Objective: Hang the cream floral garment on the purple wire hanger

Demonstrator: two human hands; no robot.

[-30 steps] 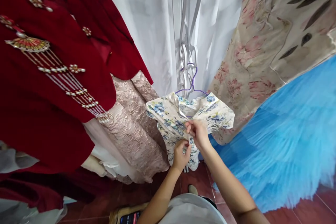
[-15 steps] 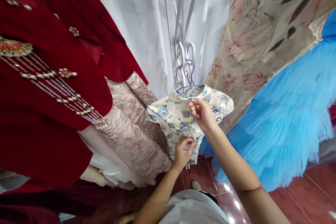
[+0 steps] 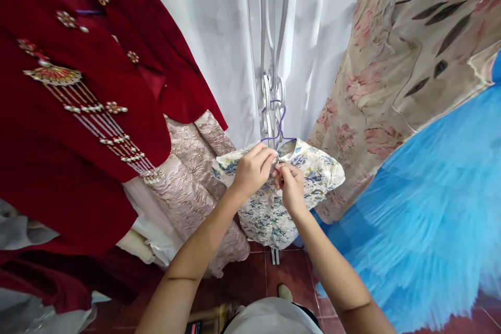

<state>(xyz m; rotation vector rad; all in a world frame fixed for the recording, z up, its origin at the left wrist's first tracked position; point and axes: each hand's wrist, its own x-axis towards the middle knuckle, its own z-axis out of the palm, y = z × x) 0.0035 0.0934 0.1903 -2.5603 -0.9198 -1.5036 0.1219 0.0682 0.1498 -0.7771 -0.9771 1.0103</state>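
Observation:
A white short-sleeved top [image 3: 270, 214] with blue and yellow-green flowers hangs on a purple hanger [image 3: 281, 124] from a white scrolled metal stand [image 3: 270, 88]. My left hand [image 3: 254, 169] is closed in a pinch at the front of its neckline. Just to the right, my right hand [image 3: 289, 182] also pinches the neckline edge, its fingertips almost meeting those of the left. Something small and shiny shows between the fingertips, too small to name. Part of the collar is hidden behind the fingers.
At left hang a dark red velvet jacket [image 3: 144, 83] with beaded ornaments and a pink textured skirt [image 3: 195, 177]. A beige floral dress [image 3: 368, 88] and a blue tulle skirt [image 3: 407, 209] hang at right. White curtains [image 3: 211, 36] stand behind, above a red tiled floor [image 3: 289, 271].
My left hand has risen from the lower front of the top to its neckline. My right hand has dropped slightly and stays at the neckline. The view has shifted a little left.

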